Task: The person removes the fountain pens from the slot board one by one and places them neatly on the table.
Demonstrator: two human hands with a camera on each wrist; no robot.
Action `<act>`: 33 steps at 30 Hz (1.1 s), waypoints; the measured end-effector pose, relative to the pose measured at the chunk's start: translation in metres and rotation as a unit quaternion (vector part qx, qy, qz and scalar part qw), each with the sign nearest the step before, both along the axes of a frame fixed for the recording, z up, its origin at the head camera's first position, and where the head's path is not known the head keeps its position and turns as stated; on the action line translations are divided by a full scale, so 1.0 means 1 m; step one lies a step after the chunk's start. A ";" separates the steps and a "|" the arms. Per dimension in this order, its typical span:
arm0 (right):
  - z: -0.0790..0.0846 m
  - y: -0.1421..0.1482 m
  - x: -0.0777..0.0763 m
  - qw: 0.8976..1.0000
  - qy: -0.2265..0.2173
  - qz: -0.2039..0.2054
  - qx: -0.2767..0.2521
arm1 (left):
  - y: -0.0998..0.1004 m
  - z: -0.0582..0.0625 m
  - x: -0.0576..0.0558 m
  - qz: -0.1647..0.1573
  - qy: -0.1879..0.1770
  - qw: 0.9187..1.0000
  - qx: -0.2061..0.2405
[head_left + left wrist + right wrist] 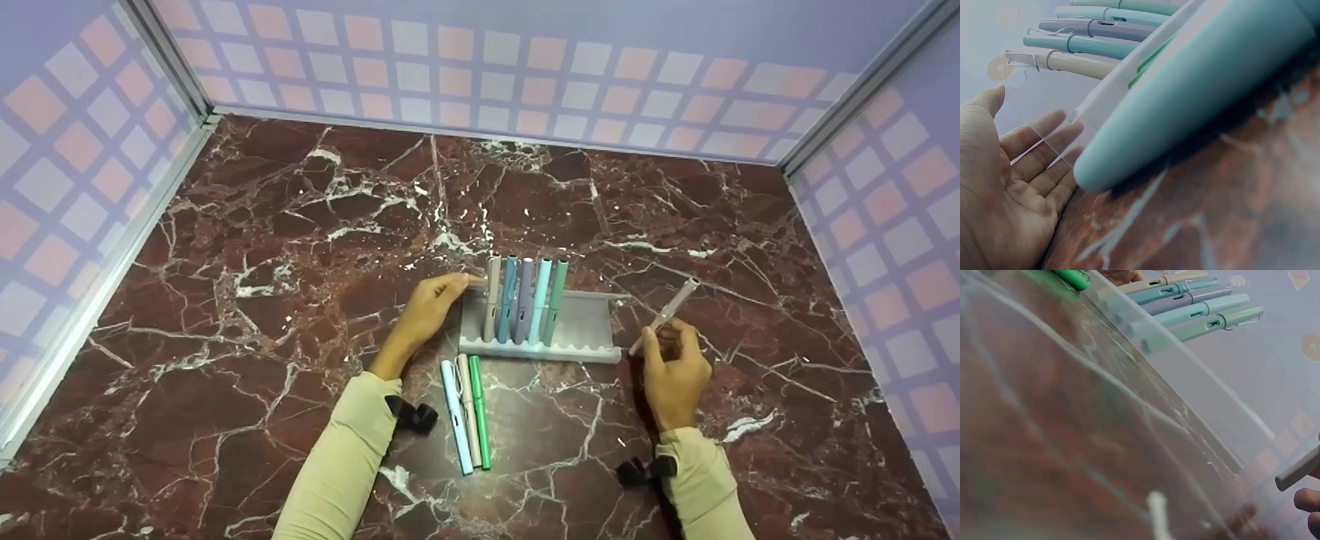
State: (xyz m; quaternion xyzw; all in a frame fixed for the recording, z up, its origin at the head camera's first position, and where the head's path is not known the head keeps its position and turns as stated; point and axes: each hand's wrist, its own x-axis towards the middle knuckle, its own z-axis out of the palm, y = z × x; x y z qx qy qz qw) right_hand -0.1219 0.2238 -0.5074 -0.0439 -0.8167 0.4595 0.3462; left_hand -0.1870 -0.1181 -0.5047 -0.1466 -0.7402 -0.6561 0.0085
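Observation:
A clear pen stand with a notched front rail sits mid-table. Five pens lean in its left part: beige, teal, purple, light blue and green. My left hand is at the stand's left edge; in the left wrist view its loosely extended fingers show through the clear side. Right of the stand, my right hand pinches a pale grey pen between thumb and fingers, its upper end tilted away to the right.
Before the stand lie three pens side by side: light blue, beige and bright green. The table is dark red marbled stone. Checkered panels enclose the back and both sides.

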 end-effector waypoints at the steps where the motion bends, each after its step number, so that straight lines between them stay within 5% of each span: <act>1: 0.003 -0.002 0.003 1.000 0.001 0.003 -0.002 | 0.000 0.000 0.000 -0.001 -0.001 1.000 0.002; 8: 0.023 -0.016 0.029 1.000 0.002 0.028 -0.005 | 0.001 0.000 0.000 -0.001 -0.012 1.000 0.011; 16: 0.021 -0.013 0.048 1.000 -0.002 0.024 -0.007 | 0.000 -0.001 0.000 -0.003 -0.016 1.000 -0.002; 25: -0.004 0.002 0.043 0.999 -0.026 0.031 0.009 | 0.001 0.000 -0.001 -0.003 -0.007 1.000 0.000; 33: -0.002 -0.008 0.042 0.998 -0.032 0.049 -0.015 | 0.001 0.002 0.000 -0.004 -0.017 1.000 0.013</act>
